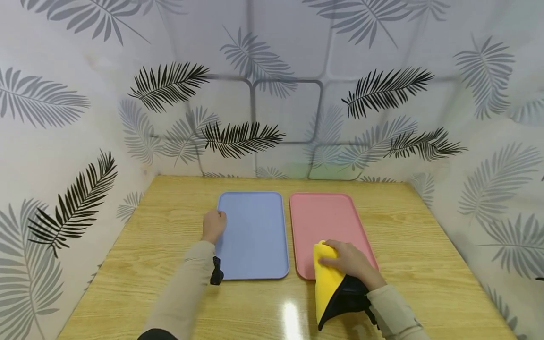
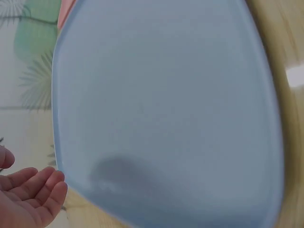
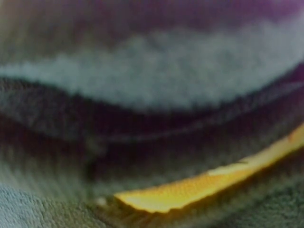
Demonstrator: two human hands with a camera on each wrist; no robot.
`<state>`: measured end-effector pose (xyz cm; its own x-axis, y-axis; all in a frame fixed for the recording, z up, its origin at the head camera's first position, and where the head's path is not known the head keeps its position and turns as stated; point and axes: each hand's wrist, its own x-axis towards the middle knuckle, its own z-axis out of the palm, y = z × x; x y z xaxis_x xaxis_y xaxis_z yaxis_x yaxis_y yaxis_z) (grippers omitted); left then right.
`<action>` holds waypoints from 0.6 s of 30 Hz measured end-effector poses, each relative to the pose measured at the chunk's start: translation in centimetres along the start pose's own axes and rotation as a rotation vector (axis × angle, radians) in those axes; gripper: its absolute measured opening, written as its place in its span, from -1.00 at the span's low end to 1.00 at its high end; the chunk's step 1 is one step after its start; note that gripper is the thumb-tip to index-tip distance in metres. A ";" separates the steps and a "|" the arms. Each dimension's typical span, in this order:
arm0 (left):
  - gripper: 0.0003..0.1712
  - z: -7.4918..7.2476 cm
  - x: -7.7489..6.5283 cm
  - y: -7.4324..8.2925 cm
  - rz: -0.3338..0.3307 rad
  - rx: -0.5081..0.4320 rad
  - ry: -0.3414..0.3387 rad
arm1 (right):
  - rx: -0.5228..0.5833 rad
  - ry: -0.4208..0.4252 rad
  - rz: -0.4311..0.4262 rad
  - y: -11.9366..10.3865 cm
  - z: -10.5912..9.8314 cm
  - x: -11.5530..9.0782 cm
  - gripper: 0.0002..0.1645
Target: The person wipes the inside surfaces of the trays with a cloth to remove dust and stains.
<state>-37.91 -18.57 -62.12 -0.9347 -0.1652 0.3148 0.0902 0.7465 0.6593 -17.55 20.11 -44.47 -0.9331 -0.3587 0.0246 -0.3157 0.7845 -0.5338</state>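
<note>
My right hand grips a yellow-and-black cloth by its upper part, over the near edge of the pink tray. The cloth hangs down toward me, its black part under my wrist. In the right wrist view the blurred cloth fills the picture up close, with grey fuzzy fabric, dark bands and a yellow strip. My left hand is at the left rim of the blue tray and holds nothing. Its fingers are loosely bent in the left wrist view, near a corner of that tray.
Both trays lie side by side on a wood-grain table, a narrow gap between them. Leaf-patterned curtains enclose the table at the back and both sides. A bright light reflection shows on the near part of the tabletop.
</note>
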 end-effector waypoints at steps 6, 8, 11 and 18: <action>-0.55 -0.7 -1.3 7.0 0.018 -0.152 -0.086 | -0.009 0.009 0.001 0.1 0.3 0.1 -0.41; -0.56 0.1 -1.3 8.6 0.024 -0.152 -0.100 | -0.010 0.005 0.006 0.1 0.4 0.2 -0.41; -0.60 1.2 -1.6 11.2 0.019 -0.138 -0.135 | -0.003 -0.003 0.013 0.1 0.5 0.3 -0.41; -0.58 2.1 -2.6 17.5 0.011 -0.158 -0.289 | 0.012 -0.004 0.016 0.2 0.8 0.4 -0.40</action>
<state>-34.67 -3.71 -52.86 -0.9902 0.0491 0.1307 0.1320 0.6345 0.7615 -17.87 19.68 -45.25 -0.9373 -0.3484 0.0130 -0.2990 0.7842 -0.5438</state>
